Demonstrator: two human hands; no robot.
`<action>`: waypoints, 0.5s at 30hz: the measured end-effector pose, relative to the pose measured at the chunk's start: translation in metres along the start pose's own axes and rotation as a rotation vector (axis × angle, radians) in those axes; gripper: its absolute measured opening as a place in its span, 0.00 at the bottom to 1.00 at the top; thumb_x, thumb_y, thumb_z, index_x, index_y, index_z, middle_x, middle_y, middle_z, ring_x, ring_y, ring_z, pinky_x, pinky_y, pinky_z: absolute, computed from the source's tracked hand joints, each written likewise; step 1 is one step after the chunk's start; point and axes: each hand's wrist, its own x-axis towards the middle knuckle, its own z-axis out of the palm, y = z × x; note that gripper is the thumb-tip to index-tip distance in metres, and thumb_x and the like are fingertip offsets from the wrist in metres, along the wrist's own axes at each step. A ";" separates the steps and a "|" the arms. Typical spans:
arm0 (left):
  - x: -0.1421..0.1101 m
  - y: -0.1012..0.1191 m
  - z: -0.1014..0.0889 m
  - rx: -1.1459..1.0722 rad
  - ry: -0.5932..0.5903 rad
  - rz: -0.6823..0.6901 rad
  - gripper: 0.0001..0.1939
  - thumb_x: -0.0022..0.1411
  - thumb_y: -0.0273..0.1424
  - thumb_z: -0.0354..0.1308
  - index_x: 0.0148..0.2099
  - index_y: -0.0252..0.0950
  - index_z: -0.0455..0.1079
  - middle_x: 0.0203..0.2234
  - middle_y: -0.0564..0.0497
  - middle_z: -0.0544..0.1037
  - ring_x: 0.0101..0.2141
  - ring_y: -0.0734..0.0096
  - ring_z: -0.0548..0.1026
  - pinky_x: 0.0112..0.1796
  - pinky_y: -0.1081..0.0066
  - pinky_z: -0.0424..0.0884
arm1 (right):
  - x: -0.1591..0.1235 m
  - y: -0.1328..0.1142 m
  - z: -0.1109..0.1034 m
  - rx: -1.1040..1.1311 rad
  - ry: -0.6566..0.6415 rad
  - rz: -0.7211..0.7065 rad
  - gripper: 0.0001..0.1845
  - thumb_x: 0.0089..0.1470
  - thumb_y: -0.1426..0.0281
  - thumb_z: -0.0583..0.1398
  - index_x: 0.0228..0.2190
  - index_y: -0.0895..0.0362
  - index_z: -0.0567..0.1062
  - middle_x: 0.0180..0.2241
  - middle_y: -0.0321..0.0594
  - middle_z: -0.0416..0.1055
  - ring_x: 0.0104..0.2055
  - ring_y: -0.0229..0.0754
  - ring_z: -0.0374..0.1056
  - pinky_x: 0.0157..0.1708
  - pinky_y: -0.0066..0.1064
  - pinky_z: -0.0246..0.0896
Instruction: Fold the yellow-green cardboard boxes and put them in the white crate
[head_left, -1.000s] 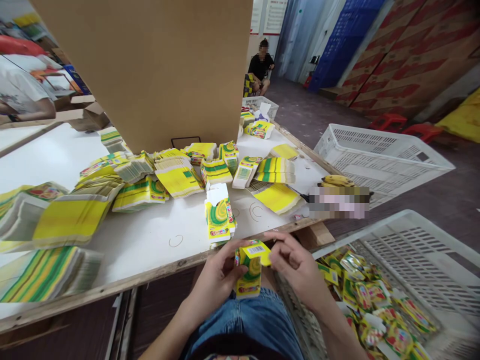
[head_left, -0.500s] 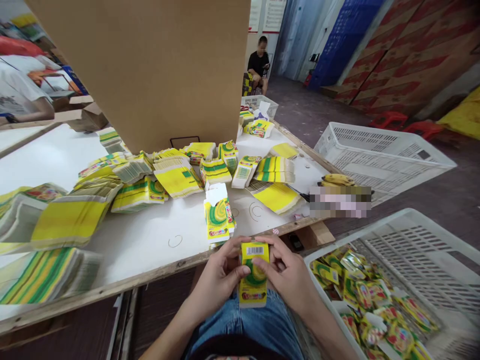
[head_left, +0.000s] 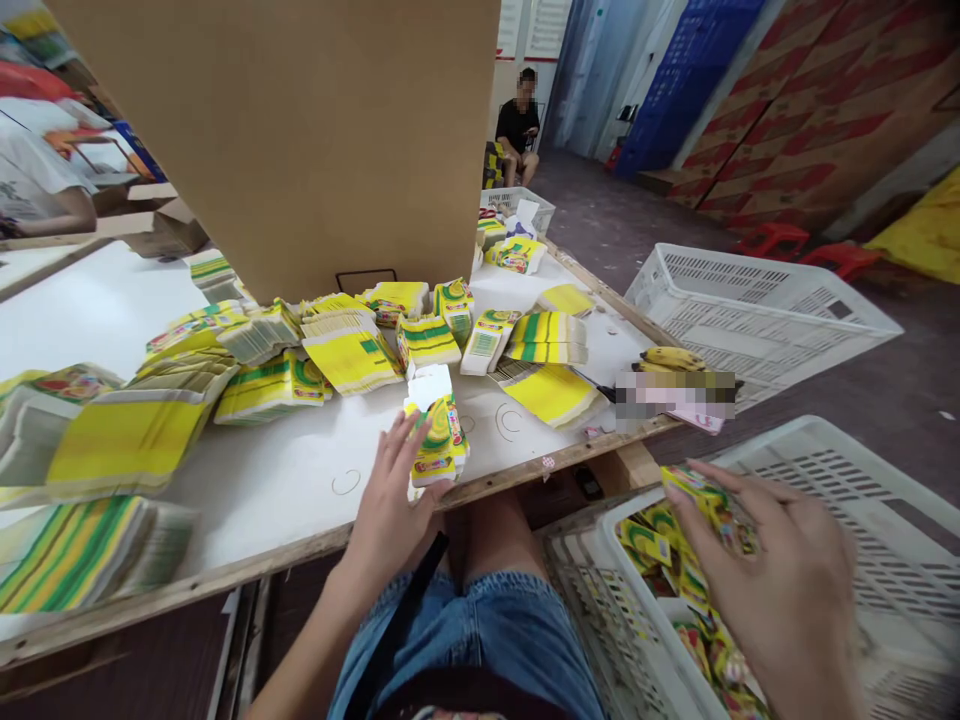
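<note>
My left hand [head_left: 394, 475] reaches to a stack of flat yellow-and-green cartons [head_left: 442, 440] at the table's front edge. Its fingers are spread, with the fingertips on the stack's left side and the thumb by its front end. Out to the right, my right hand [head_left: 787, 570] is over a white plastic basket [head_left: 817, 435]. Between its thumb and fingers is a small yellow-green carton [head_left: 701, 485], partly covered by the hand. Below it, similar filled cartons [head_left: 649, 545] lie loose in the basket.
Bundles of folded cartons [head_left: 352, 350] spread across the white table [head_left: 300, 470]. Behind them stands a large cardboard sheet or box [head_left: 300, 150]. Bananas [head_left: 671, 358] lie at the right table corner, near another white basket [head_left: 765, 290]. One person [head_left: 517, 125] sits at the back; another is at far left.
Both hands held one carton over my lap; now they are apart. My right hand has moved right with a carton to the basket, my left hand forward to the stack.
</note>
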 end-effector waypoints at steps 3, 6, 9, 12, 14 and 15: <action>0.004 -0.024 -0.008 0.124 -0.067 -0.063 0.28 0.58 0.36 0.62 0.60 0.41 0.67 0.62 0.44 0.66 0.61 0.49 0.63 0.60 0.45 0.56 | -0.001 0.003 0.007 0.074 -0.119 0.020 0.23 0.54 0.52 0.59 0.43 0.56 0.78 0.40 0.49 0.73 0.42 0.53 0.67 0.44 0.46 0.61; 0.001 -0.031 -0.008 0.156 -0.071 -0.034 0.20 0.62 0.37 0.58 0.56 0.41 0.72 0.58 0.43 0.70 0.58 0.52 0.68 0.58 0.49 0.63 | -0.015 -0.019 0.033 0.317 -0.346 0.148 0.19 0.55 0.55 0.59 0.41 0.55 0.78 0.35 0.44 0.75 0.32 0.45 0.66 0.34 0.36 0.63; -0.003 -0.024 -0.004 0.209 -0.107 0.085 0.20 0.62 0.36 0.58 0.56 0.39 0.71 0.58 0.41 0.70 0.61 0.53 0.63 0.61 0.45 0.55 | -0.030 -0.050 0.066 0.512 -0.497 0.289 0.20 0.57 0.55 0.57 0.39 0.56 0.78 0.33 0.43 0.76 0.30 0.43 0.66 0.33 0.34 0.63; -0.005 -0.014 0.000 0.234 -0.220 0.141 0.24 0.62 0.34 0.59 0.59 0.39 0.66 0.60 0.42 0.68 0.63 0.55 0.60 0.63 0.43 0.48 | -0.038 -0.072 0.100 0.634 -0.541 0.380 0.24 0.55 0.53 0.58 0.42 0.60 0.77 0.33 0.45 0.77 0.28 0.42 0.66 0.31 0.32 0.63; -0.006 -0.010 0.002 0.235 -0.267 0.141 0.23 0.63 0.31 0.57 0.60 0.39 0.65 0.60 0.43 0.68 0.63 0.58 0.60 0.64 0.44 0.46 | -0.038 -0.081 0.117 0.664 -0.539 0.372 0.25 0.54 0.54 0.60 0.44 0.61 0.76 0.34 0.45 0.77 0.26 0.40 0.64 0.29 0.32 0.61; -0.007 -0.009 0.003 0.231 -0.277 0.135 0.23 0.63 0.30 0.56 0.61 0.39 0.64 0.60 0.44 0.68 0.63 0.59 0.59 0.64 0.44 0.46 | -0.037 -0.084 0.124 0.668 -0.533 0.354 0.23 0.53 0.55 0.60 0.43 0.61 0.76 0.33 0.44 0.76 0.25 0.39 0.63 0.28 0.31 0.60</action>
